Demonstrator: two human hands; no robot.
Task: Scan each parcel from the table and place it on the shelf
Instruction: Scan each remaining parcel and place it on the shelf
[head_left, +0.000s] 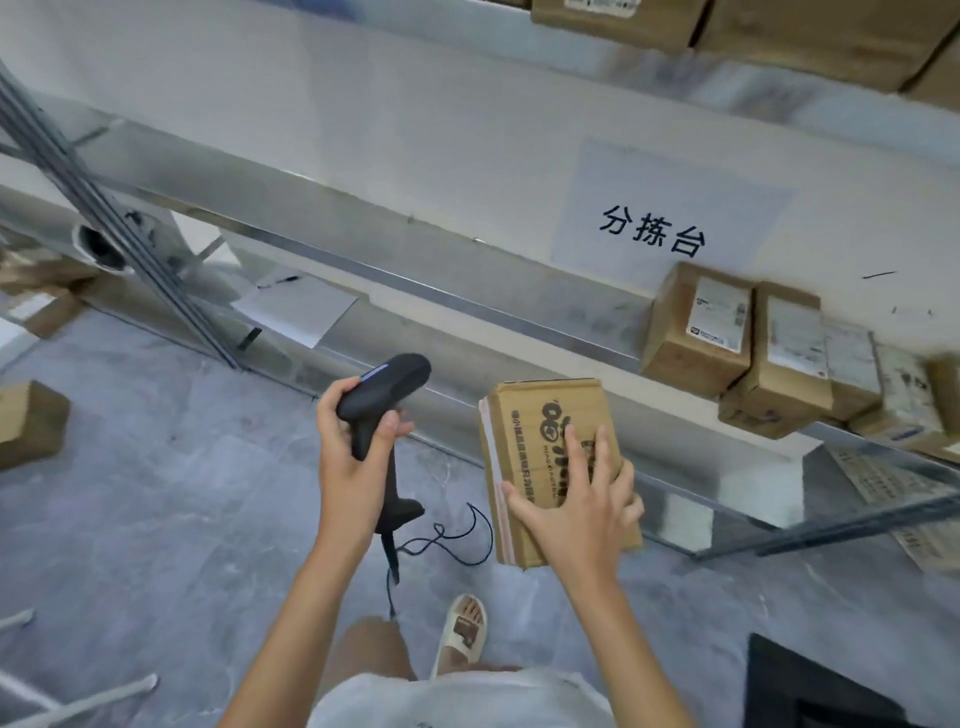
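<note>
L hand (349, 467) grips scanner (384, 395); R hand (576, 506) holds parcel (550, 431).

Left hand (347, 457) grips barcode scanner (382, 400), left of cardboard parcel (550, 457) held in right hand (576, 512). Beyond both, table (467, 171) with paper sign (660, 208); row of parcels (769, 353) on its right end. Paper sheet (301, 309) below table's left part. Box (28, 421) on floor (156, 493) far left.

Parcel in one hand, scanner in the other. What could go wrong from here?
1. The right hand holds the parcel alone, from one end, in mid-air; it could slip.
2. The scanner in the left hand trails a cable looping near the sandalled foot; it might snag.
3. The boxes on the shelf sit close together, some tilted; a careless placement could knock them.
</note>
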